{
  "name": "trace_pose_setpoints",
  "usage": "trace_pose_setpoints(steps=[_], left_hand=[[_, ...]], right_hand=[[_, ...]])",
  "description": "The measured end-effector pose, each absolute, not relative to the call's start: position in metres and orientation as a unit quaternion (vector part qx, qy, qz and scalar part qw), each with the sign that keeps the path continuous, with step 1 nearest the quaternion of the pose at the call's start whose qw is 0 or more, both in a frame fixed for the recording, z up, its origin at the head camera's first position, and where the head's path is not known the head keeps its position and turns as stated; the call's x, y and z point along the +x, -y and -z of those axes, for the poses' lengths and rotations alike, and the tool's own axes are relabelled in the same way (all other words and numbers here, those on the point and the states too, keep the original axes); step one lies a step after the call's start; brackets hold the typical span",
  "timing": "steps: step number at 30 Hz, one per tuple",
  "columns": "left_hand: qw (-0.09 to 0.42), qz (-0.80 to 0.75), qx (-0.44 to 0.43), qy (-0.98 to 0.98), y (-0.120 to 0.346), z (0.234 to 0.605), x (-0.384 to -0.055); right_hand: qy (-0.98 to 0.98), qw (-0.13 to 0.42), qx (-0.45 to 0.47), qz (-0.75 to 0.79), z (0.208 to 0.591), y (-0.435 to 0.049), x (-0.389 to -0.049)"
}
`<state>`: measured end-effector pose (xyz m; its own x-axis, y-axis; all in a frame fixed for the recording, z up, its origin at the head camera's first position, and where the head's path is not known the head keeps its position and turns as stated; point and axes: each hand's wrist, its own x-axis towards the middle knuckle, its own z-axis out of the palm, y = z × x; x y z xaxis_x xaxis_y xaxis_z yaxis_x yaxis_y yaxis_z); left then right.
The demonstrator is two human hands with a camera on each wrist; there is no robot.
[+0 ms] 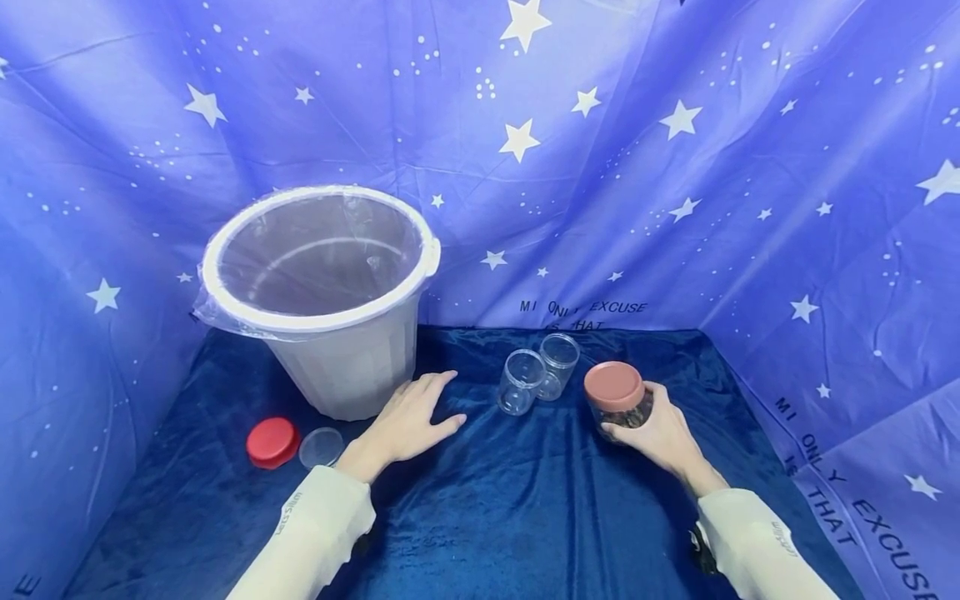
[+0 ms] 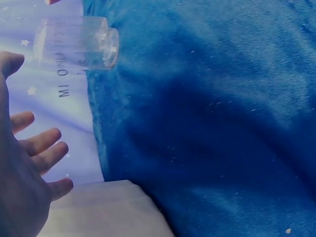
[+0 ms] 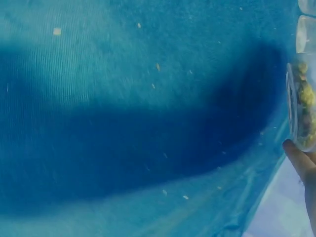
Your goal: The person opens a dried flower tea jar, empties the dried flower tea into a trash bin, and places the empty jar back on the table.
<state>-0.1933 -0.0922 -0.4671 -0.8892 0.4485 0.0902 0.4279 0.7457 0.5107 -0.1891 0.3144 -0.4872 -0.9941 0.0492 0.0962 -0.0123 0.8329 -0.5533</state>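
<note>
My right hand (image 1: 664, 429) grips a clear jar (image 1: 632, 414) from its right side. The jar has a brownish-pink screw lid (image 1: 612, 384) and dark contents; in the right wrist view, yellowish-green pieces show through the wall of this jar (image 3: 306, 98). Fingers spread and holding nothing, my left hand (image 1: 408, 423) hovers beside the front of a white bucket (image 1: 345, 367). Two clear jars without lids, a front one (image 1: 517, 392) and a back one (image 1: 561, 358), stand close together between the hands. Part of the left hand (image 2: 24, 168) is out of frame in its wrist view.
A clear plastic liner covers the bucket's rim (image 1: 318, 321). At the bucket's left front lie a red lid (image 1: 272, 442) and a clear disc (image 1: 321, 448). Dark blue cloth (image 1: 510, 517) covers the table, and star-patterned curtains (image 1: 600, 167) enclose it on three sides.
</note>
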Motion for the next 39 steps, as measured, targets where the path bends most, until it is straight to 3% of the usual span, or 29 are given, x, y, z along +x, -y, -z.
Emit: trace_pose_setpoints(steps=[39], left_hand=[[-0.035, -0.214, 0.307, -0.927, 0.088, 0.430, -0.197]], right_hand=[[0.942, 0.097, 0.166, -0.276, 0.416, -0.250, -0.210]])
